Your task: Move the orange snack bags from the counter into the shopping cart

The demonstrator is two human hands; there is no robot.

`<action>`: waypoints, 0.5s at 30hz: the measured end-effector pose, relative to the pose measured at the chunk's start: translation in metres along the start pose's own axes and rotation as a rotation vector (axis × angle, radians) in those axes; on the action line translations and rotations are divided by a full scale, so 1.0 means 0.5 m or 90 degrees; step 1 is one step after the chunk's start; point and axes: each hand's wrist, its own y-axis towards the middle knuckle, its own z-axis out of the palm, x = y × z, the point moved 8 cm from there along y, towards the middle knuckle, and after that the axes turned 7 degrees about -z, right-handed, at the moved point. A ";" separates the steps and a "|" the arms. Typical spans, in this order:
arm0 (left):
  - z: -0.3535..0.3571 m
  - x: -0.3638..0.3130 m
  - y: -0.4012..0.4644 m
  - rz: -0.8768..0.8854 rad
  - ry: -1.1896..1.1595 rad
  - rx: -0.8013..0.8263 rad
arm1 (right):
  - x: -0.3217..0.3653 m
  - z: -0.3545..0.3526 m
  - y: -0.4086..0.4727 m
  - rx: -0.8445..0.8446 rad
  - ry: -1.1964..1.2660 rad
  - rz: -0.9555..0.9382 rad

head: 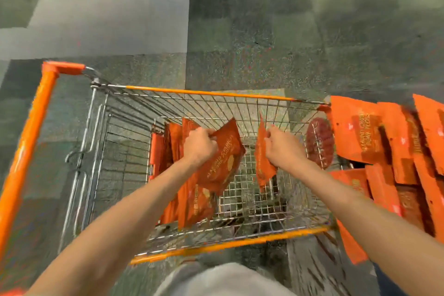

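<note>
A wire shopping cart (206, 92) with orange rim trim stands below me. My left hand (199, 145) is shut on an orange snack bag (222, 163), held flat-faced over the cart's left half. My right hand (284, 148) grips another orange snack bag (263, 163) edge-on over the cart's middle. Several orange bags (192, 204) stand upright against the cart's left inner side. More orange bags (384, 142) lie piled at the right, outside the cart. The surface under that pile is hidden.
The cart's orange handle (31, 142) runs along the left. A dark red round pack (320, 143) leans at the cart's right wall. Speckled grey floor surrounds the cart. My light grey shirt (216, 279) shows at the bottom edge.
</note>
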 end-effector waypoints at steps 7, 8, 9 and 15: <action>0.133 0.166 0.036 -0.184 -0.042 0.097 | -0.052 0.203 0.057 0.104 0.072 0.031; 0.146 0.187 0.036 -0.204 -0.055 0.109 | -0.055 0.229 0.059 0.114 0.077 0.029; 0.158 0.205 0.032 -0.224 -0.068 0.117 | -0.057 0.253 0.058 0.124 0.079 0.028; 0.214 0.288 0.027 -0.346 -0.201 0.139 | -0.048 0.331 0.071 0.145 0.119 0.028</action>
